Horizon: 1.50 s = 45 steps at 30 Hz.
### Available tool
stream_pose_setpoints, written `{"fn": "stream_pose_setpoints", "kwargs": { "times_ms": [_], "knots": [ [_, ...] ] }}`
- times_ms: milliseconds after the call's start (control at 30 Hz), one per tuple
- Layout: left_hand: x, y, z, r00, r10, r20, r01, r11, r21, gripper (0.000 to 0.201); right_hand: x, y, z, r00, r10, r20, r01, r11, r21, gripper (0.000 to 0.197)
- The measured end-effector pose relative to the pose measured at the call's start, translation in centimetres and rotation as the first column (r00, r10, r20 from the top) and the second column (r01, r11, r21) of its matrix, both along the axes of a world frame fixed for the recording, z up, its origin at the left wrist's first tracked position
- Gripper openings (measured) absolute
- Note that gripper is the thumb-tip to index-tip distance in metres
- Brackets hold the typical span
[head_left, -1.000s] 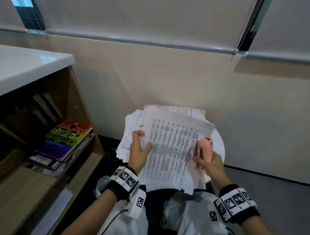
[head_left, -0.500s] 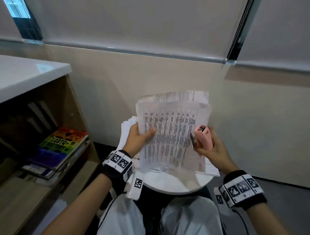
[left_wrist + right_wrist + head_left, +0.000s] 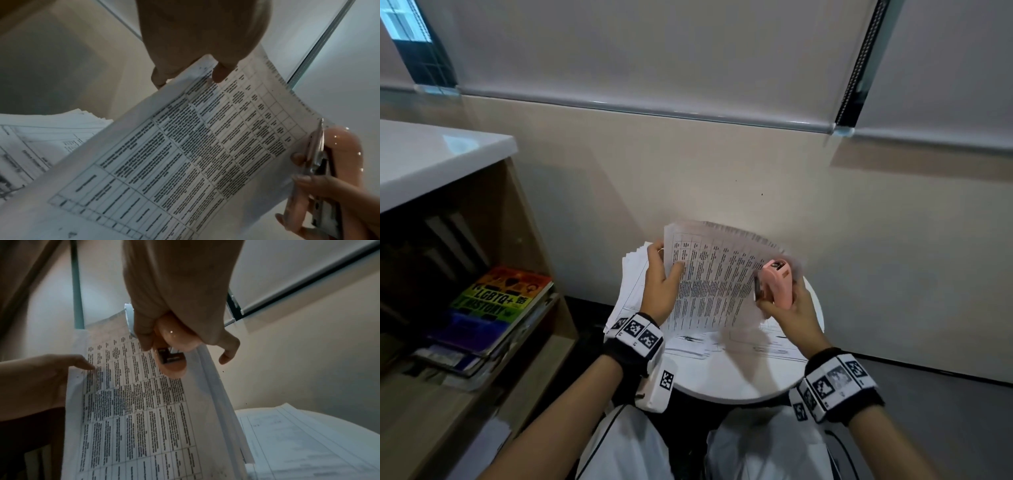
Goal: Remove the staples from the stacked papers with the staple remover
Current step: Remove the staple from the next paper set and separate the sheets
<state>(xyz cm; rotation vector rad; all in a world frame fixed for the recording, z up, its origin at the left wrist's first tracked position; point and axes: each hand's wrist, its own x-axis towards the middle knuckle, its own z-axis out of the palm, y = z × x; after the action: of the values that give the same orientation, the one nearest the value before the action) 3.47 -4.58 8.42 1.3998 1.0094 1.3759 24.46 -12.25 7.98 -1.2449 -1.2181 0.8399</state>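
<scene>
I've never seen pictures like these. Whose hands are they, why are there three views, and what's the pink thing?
No machine here: a person wears one camera on the head and one on each wrist. The head view looks down at a round white table with loose papers on it. The left hand holds up a printed sheaf by its edge. The right hand grips a pink staple remover at the sheaf's other edge. The wrist views show the same sheaf close up. The checkered bands are wrist markers.
</scene>
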Motion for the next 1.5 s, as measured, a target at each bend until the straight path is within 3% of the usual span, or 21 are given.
{"fn": "stream_pose_setpoints", "kwargs": {
  "times_ms": [133, 433, 633, 800, 1000, 1133, 1267, 1500],
  "knots": [
    [0.4, 0.8, 0.8, 1.000, -0.017, 0.010, 0.017, 1.000, -0.024, 0.019, 0.0, 1.2, 0.3, 0.999, -0.033, -0.040, 0.030, 0.998, -0.058, 0.038],
    [0.4, 1.4, 0.0, 0.997, -0.068, 0.035, 0.067, 0.998, 0.018, 0.020, 1.0, 1.9, -0.5, 0.995, -0.007, -0.095, -0.002, 0.996, -0.094, 0.062],
    [1.3, 1.8, 0.7, 0.998, -0.030, 0.064, 0.027, 0.999, 0.042, 0.018, 0.8, 2.6, 0.6, 0.998, -0.011, -0.069, 0.008, 0.999, -0.049, 0.054],
    [1.1, 2.2, -0.2, 0.999, 0.020, 0.043, -0.024, 0.997, 0.080, 0.020, 1.5, 3.2, -0.1, 0.993, -0.016, -0.113, 0.011, 0.999, -0.040, 0.061],
    [0.7, 1.9, -1.9, 0.992, -0.094, -0.088, 0.099, 0.994, 0.055, 0.010, 1.2, 3.1, -0.4, 0.992, -0.021, -0.122, 0.019, 1.000, -0.018, 0.032],
    [1.3, 1.6, -0.3, 0.985, -0.024, -0.173, 0.062, 0.975, 0.212, 0.012, 0.5, 3.3, 1.1, 0.990, -0.006, -0.138, 0.010, 1.000, 0.029, 0.024],
    [1.9, 1.3, -0.1, 0.978, 0.086, -0.189, -0.026, 0.954, 0.299, 0.005, -0.1, 3.6, 1.9, 0.994, -0.054, -0.092, 0.059, 0.997, 0.049, 0.037],
    [1.7, 0.5, -1.4, 0.990, 0.003, -0.142, 0.022, 0.985, 0.174, 0.016, -0.2, 3.1, 1.0, 0.992, -0.046, -0.114, 0.044, 0.999, -0.020, 0.037]
  ]
}}
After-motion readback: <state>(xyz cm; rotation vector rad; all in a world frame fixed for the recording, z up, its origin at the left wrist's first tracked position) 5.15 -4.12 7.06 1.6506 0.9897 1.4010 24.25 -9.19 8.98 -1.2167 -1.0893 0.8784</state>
